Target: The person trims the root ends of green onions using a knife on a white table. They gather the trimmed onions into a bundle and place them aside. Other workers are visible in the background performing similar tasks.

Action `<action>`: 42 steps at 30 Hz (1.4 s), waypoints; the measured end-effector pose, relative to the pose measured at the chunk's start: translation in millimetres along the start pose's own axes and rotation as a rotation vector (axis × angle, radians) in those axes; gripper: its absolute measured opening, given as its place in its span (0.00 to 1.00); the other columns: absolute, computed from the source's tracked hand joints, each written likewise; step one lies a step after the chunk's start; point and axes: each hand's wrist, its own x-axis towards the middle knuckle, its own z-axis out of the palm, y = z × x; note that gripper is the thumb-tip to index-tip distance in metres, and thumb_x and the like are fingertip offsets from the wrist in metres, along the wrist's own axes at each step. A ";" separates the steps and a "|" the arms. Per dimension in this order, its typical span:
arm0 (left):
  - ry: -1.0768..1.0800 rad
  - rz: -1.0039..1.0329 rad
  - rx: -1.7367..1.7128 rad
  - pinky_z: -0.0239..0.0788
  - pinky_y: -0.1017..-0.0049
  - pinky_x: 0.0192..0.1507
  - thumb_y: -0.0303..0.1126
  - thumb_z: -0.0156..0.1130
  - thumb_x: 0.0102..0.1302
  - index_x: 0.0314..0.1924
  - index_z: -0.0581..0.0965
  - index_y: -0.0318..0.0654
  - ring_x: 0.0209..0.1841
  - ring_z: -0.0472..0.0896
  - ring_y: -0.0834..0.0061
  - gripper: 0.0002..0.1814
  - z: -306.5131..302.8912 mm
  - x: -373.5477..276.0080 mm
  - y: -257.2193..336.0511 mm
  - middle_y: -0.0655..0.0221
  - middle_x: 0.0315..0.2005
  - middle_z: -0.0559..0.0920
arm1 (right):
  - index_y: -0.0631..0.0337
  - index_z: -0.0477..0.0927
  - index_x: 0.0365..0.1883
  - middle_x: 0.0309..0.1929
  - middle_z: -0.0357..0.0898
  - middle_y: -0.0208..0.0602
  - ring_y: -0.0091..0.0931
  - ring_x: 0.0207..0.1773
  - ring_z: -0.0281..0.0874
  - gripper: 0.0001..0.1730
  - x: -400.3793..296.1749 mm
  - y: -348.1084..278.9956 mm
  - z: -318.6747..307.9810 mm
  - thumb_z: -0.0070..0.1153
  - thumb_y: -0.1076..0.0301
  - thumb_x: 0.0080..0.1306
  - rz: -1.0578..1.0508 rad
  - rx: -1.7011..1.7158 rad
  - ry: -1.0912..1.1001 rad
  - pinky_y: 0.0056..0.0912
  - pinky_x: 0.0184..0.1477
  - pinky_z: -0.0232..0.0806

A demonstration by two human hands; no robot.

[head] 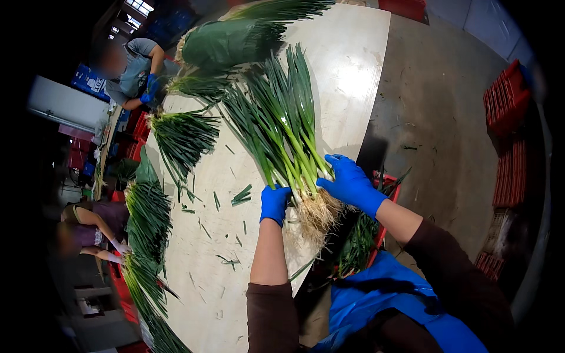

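Observation:
A loose bunch of green onions lies on the pale table, leaves pointing to the far side and shaggy roots towards me. My left hand, in a blue glove, grips stalks at the bunch's left edge just above the roots. On the right side my right hand, also gloved in blue, has its thumb and fingers round the white stems. Cut leaf pieces are scattered on the table to the left of the bunch.
More onion bunches line the table's left edge, and a wrapped bundle lies at the far end. Two people work across the table; one has a hand near the onions. A red crate with leaves stands by my right arm. Red crates are stacked far right.

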 end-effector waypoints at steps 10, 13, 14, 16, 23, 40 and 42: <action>-0.095 0.122 -0.566 0.75 0.69 0.42 0.41 0.60 0.63 0.52 0.72 0.35 0.41 0.79 0.68 0.22 39.5 27.0 17.8 0.61 0.43 0.78 | 0.71 0.72 0.55 0.51 0.77 0.51 0.36 0.54 0.75 0.39 54.1 -0.8 20.1 0.60 0.44 0.59 0.496 0.710 -0.367 0.35 0.57 0.65; -0.092 0.106 -0.544 0.76 0.67 0.44 0.41 0.61 0.64 0.52 0.73 0.36 0.40 0.80 0.66 0.21 54.1 40.6 6.3 0.60 0.42 0.79 | 0.68 0.75 0.51 0.46 0.80 0.44 0.31 0.49 0.78 0.32 54.4 -15.3 21.5 0.63 0.50 0.59 0.476 0.918 -0.442 0.31 0.52 0.68; -0.207 0.032 -0.677 0.77 0.66 0.43 0.40 0.61 0.64 0.51 0.74 0.36 0.40 0.81 0.65 0.20 47.8 50.5 -4.6 0.60 0.41 0.80 | 0.68 0.75 0.51 0.45 0.80 0.44 0.30 0.47 0.78 0.31 55.8 -21.3 18.8 0.63 0.51 0.59 0.508 0.944 -0.474 0.30 0.50 0.69; -0.312 -0.012 -0.762 0.77 0.66 0.43 0.40 0.61 0.64 0.51 0.74 0.35 0.40 0.81 0.65 0.20 51.3 37.3 -2.0 0.59 0.41 0.80 | 0.67 0.76 0.51 0.45 0.80 0.43 0.29 0.44 0.79 0.30 57.6 -12.4 20.9 0.66 0.53 0.57 0.530 1.083 -0.528 0.29 0.46 0.71; -0.469 -0.137 -0.594 0.77 0.69 0.45 0.28 0.58 0.63 0.49 0.75 0.32 0.42 0.81 0.68 0.14 10.6 -67.7 17.4 0.59 0.42 0.81 | 0.64 0.77 0.50 0.43 0.81 0.37 0.26 0.43 0.79 0.28 -13.6 -10.3 19.9 0.67 0.55 0.57 0.658 1.210 -0.777 0.27 0.45 0.71; -0.656 -0.369 -0.545 0.67 0.58 0.59 0.28 0.60 0.60 0.65 0.60 0.33 0.56 0.74 0.53 0.33 -79.0 -200.2 -66.7 0.50 0.55 0.73 | 0.61 0.71 0.55 0.48 0.75 0.36 0.24 0.48 0.71 0.32 -206.3 -115.2 24.2 0.59 0.46 0.62 0.430 1.056 -1.443 0.27 0.50 0.67; -0.673 -0.390 -0.526 0.67 0.59 0.59 0.28 0.60 0.58 0.65 0.60 0.33 0.57 0.74 0.54 0.35 -90.5 -217.7 -68.5 0.50 0.55 0.73 | 0.61 0.70 0.56 0.51 0.74 0.38 0.26 0.51 0.70 0.33 -207.8 -124.5 19.9 0.57 0.45 0.63 0.281 0.952 -1.537 0.29 0.52 0.66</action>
